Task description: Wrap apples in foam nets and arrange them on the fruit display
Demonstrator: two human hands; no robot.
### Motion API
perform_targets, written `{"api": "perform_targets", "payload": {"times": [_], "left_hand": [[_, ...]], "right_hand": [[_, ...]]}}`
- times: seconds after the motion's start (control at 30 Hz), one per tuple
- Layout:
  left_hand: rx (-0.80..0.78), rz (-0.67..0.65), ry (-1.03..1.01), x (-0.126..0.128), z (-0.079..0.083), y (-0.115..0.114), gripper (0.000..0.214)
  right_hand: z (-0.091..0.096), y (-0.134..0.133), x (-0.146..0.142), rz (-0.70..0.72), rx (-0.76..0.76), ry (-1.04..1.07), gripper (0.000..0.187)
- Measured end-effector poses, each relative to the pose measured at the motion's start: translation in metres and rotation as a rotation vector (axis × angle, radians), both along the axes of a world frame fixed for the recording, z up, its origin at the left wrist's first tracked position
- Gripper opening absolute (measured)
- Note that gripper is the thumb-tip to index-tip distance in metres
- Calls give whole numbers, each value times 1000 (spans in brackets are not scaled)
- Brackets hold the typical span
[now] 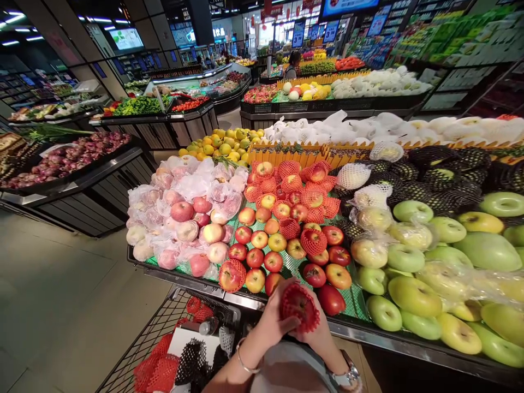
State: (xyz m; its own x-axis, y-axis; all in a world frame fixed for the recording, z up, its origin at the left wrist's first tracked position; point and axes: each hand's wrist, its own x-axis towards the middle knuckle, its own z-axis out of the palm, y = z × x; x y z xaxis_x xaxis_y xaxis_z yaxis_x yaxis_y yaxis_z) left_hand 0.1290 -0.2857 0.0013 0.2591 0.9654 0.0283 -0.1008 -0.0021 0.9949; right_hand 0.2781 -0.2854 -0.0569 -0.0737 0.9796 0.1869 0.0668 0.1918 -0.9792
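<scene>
Both my hands hold one red apple wrapped in a red foam net [300, 305] just above the front rim of the fruit stand. My left hand [273, 321] grips it from the left with fingers curled round the net. My right hand [317, 333] cups it from below and behind, mostly hidden by the apple. A bracelet is on my left wrist and a watch on my right. Directly ahead lie loose red and yellow apples [273, 261], some in red nets.
A shopping cart [161, 349] with red and black foam nets stands below left. Bagged pink apples [182, 213] lie left, green apples and mangoes [413, 297] right. More produce stands [82, 164] and an aisle floor are to the left. A person stands far back.
</scene>
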Motion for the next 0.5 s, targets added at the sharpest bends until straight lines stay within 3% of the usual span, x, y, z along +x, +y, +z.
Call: {"api": "perform_targets", "payload": {"times": [0.1, 0.23, 0.37, 0.5], "left_hand": [[-154, 2, -157, 6, 5, 8, 74], [-330, -7, -342, 13, -2, 9, 82], [-481, 111, -552, 31, -13, 0, 79], [-434, 244, -574, 47, -14, -3, 95]], "right_hand": [[-1, 2, -7, 16, -81, 30, 92], [-3, 4, -7, -69, -114, 10, 88], [7, 3, 4, -59, -119, 29, 76], [11, 4, 17, -47, -199, 52, 67]]}}
